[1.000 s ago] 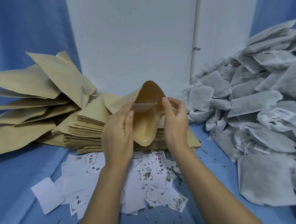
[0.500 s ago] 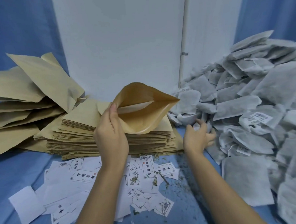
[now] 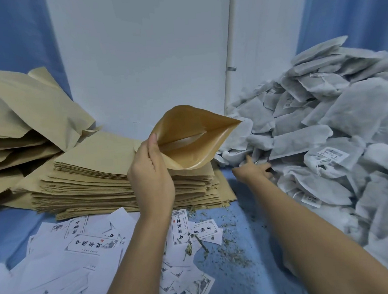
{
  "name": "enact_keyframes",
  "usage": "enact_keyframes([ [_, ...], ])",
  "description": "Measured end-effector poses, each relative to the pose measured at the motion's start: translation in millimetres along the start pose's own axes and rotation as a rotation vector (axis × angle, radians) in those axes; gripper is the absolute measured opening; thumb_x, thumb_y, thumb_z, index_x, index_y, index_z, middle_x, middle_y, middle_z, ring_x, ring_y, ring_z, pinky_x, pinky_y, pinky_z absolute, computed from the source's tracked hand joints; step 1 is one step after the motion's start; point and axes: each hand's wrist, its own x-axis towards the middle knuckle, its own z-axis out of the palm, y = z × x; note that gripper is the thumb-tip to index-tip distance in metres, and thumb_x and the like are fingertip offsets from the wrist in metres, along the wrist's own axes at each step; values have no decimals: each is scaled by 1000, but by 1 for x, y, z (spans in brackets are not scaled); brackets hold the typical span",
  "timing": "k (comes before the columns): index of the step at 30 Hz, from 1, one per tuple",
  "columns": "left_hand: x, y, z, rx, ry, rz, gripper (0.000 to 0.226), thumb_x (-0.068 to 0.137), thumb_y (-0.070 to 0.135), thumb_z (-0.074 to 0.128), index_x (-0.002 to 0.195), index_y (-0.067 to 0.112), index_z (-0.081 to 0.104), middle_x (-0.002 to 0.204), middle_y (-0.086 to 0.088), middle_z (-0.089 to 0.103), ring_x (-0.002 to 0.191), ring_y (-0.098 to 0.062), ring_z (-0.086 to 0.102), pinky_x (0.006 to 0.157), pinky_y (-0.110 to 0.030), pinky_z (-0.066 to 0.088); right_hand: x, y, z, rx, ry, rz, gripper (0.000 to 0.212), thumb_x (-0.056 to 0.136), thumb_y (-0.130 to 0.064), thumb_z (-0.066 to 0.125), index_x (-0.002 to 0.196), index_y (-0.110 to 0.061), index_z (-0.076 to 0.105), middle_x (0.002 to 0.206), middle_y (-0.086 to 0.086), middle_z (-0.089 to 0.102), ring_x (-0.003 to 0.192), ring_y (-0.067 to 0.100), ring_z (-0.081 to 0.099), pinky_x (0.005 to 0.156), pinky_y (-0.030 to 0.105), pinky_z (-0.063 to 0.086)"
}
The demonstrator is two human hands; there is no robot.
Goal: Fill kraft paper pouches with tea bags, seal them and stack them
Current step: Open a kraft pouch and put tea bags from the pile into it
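Above the stack of flat brown kraft pouches [image 3: 104, 169], left hand [image 3: 151, 178] pinches the rim of a tan kraft paper pouch [image 3: 194, 137], mouth gaping. Right hand [image 3: 252, 172] touches the heap of grey-white mesh tea bags [image 3: 322, 129]; finger position cannot be determined.

A strip of bare blue cloth tabletop [image 3: 240, 286] runs between the flat stack of tan kraft paper pouches [image 3: 100, 174] and the tall heap of grey-white fabric tea bags [image 3: 345, 127]. The right forearm lies along it, and the right hand [image 3: 253, 173] is at the heap's foot, where the strip pinches shut. The heap walls off the right side. An open brown kraft pouch [image 3: 194, 135], held up by the left hand [image 3: 152, 178], hangs over the stack's right end. Scattered white printed paper labels [image 3: 81, 254] lie flat across the near-left cloth. Crumpled tan paper sheets [image 3: 29, 115] block the far left, and a white wall panel [image 3: 139, 59] closes the back.
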Motion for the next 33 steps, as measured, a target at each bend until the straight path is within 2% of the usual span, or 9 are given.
enact_keyframes([
  [4,0,-3,0,-13,28,-12,39,102,26,36,97,0,65,62,8,48,58,-2,43,58,-11,32,1,4,1,192,159,-73,44,97,-23,40,138,-7,41,141,26,33,124,37,36,99,35,31],
  [9,0,4,-2,-33,73,-8,39,102,27,36,99,2,66,61,14,43,57,7,46,57,-8,33,-33,5,7,624,309,-99,46,94,-34,40,136,-15,40,133,20,36,116,36,42,90,39,34],
  [12,-1,8,-7,-42,103,10,40,102,29,35,99,3,65,61,15,44,58,7,46,57,-7,34,-60,-5,2,1066,368,-172,30,94,-39,38,113,-23,55,109,4,50,98,25,49,78,32,34],
  [16,4,11,-17,-49,181,22,41,101,29,35,93,1,64,62,12,45,57,2,44,56,-6,33,-86,-19,-18,1691,-6,-111,31,89,-37,42,71,-29,65,71,-9,67,75,15,61,67,26,47],
  [22,13,7,-32,-1,226,78,41,100,28,35,110,1,64,93,-8,66,84,-9,56,71,-6,38,-99,-11,-31,1366,-773,-272,45,83,-33,48,45,-17,65,53,-3,61,48,12,60,51,20,44],
  [25,10,1,-32,97,139,130,37,100,21,37,111,-4,63,103,-18,67,94,-23,60,80,-13,39,-102,-7,-35,1332,-878,-283,55,89,-31,48,40,-13,65,47,-3,61,42,11,61,42,14,47],
  [28,4,-4,-29,163,8,189,34,99,17,41,111,-7,62,107,-20,65,102,-31,60,90,-26,41,-110,-14,-42,1378,-1108,-398,38,84,-31,48,61,-13,72,61,3,68,56,13,66,51,21,52],
  [30,2,-8,-28,178,-45,195,32,99,16,42,113,-6,61,110,-20,64,106,-33,59,94,-39,45,-109,-19,-43,1317,-1031,-392,29,87,-25,49,83,-5,71,75,10,71,64,17,69,52,26,56],
  [33,2,-12,-30,184,-40,182,30,99,14,43,113,-4,62,110,-17,64,107,-30,59,94,-39,45,-109,-24,-44,1197,-873,-390,22,96,-20,48,97,-4,64,84,11,73,72,21,72,52,28,57],
])
